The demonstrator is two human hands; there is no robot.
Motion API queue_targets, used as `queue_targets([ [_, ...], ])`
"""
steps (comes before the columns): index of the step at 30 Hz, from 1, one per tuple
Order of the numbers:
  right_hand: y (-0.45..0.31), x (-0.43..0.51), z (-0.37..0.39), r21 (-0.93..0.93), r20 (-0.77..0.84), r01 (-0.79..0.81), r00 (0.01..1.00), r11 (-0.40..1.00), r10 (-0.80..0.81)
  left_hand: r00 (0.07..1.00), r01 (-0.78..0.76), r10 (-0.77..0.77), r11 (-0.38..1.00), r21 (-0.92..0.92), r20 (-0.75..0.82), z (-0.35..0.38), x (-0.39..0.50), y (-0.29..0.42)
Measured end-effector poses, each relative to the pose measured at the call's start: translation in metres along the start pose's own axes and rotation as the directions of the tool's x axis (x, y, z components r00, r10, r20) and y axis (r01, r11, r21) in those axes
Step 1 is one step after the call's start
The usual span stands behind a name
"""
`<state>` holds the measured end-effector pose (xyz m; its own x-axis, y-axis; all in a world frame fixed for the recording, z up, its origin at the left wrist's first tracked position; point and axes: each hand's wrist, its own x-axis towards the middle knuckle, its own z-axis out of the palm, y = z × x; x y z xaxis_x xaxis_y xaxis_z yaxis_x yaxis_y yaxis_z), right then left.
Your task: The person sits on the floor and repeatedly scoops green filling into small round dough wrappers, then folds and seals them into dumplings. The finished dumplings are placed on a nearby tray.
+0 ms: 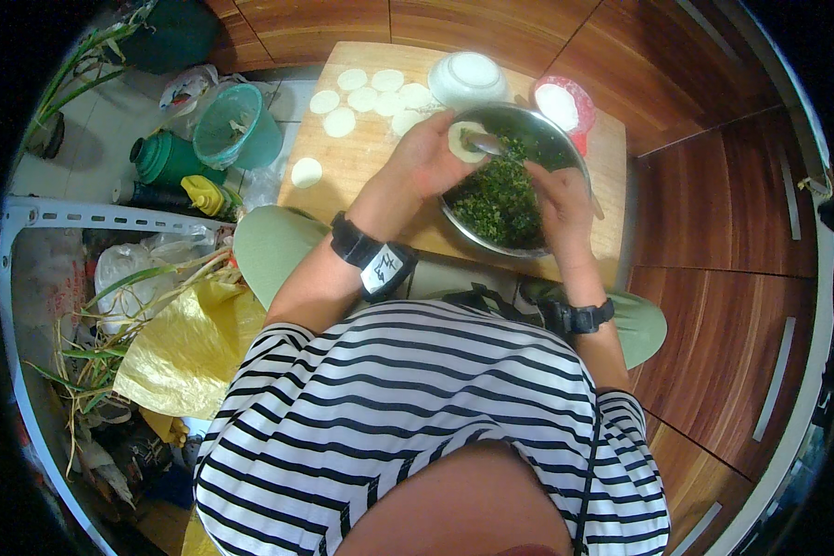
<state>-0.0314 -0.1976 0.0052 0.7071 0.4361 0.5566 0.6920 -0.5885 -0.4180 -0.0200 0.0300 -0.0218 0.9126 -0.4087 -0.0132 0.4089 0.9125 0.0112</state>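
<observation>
On the palm and fingers of my left hand [424,156] rests a round dough wrapper [457,144], held over the left side of a stainless steel bowl [545,125]. A little green filling sits at the wrapper's middle. My right hand [566,198] grips a metal spoon [486,144], its handle mostly hidden by the fingers. The spoon's tip touches or nearly touches the filling on the wrapper. Chopped green filling [497,212] covers the bottom of the bowl. Several flat dough wrappers [340,121] lie on the wooden board [368,163], with a single wrapper [306,172] nearer me.
Behind the steel bowl is an upturned white bowl [469,76]. A red container [584,118] of white powder stands at the back right. Wooden cabinets [709,201] close off the right side. On the left floor are a green bucket [250,139] and a yellow-capped bottle [205,196].
</observation>
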Motion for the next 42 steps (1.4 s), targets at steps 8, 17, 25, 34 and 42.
queue_targets([
  [8, -0.003, 0.003, 0.002, -0.042, 0.007, 0.061, 0.998, 0.997, -0.061, 0.997, -0.036, 0.038, 0.998, 0.043, -0.063, -0.001, 0.0, 0.001],
  [17, -0.003, 0.007, 0.0, -0.041, -0.005, 0.094, 0.995, 0.995, -0.095, 0.975, -0.069, 0.102, 0.983, 0.168, -0.196, 0.011, 0.0, -0.005],
  [25, -0.006, 0.012, -0.002, -0.074, -0.022, 0.113, 0.993, 0.991, -0.115, 0.967, -0.086, 0.12, 0.984, 0.154, -0.226, 0.018, -0.002, -0.006],
  [34, -0.013, 0.014, 0.001, 0.042, -0.016, -0.018, 1.0, 0.999, 0.019, 0.977, -0.101, 0.134, 0.976, 0.192, -0.166, 0.016, -0.001, -0.006],
  [42, -0.024, 0.014, -0.005, 0.26, -0.004, -0.269, 0.96, 0.927, 0.279, 0.983, -0.14, 0.143, 0.989, 0.038, -0.119, 0.003, 0.0, 0.001],
])
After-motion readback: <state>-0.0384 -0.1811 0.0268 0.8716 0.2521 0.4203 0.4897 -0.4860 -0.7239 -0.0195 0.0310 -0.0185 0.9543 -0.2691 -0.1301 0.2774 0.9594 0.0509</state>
